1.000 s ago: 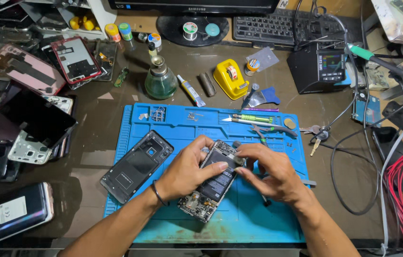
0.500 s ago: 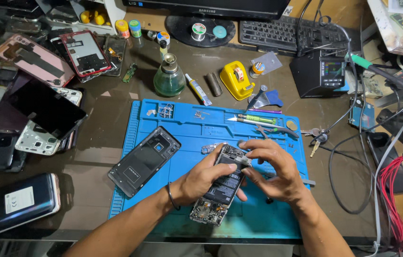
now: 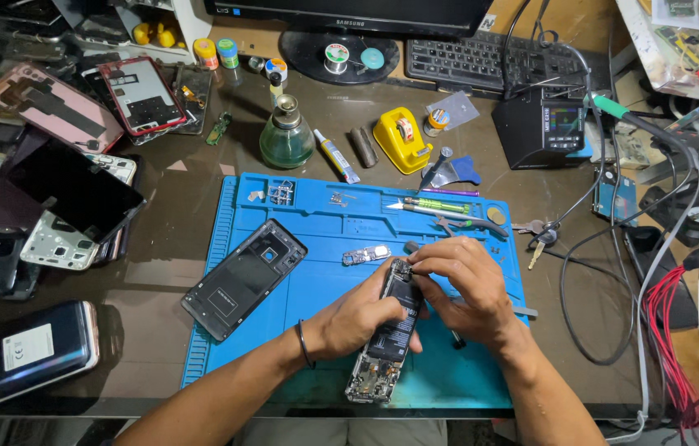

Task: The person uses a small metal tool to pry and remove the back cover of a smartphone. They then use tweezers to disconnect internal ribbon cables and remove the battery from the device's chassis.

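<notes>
over the blue mat [image 3: 324,206], opened phone [image 3: 386,334] lies long axis near-to-far; left hand [image 3: 357,318] clamped on its middle, right hand [image 3: 465,289] pinching its far end.

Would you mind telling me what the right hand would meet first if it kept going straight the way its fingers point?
The right hand points left and already touches the opened phone. Beyond it, probably the small loose part on the blue mat, though depth is unclear.

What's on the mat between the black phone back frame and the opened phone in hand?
Head view: bare blue mat between black phone frame and opened phone held by left hand; small silver part lies just above.
</notes>
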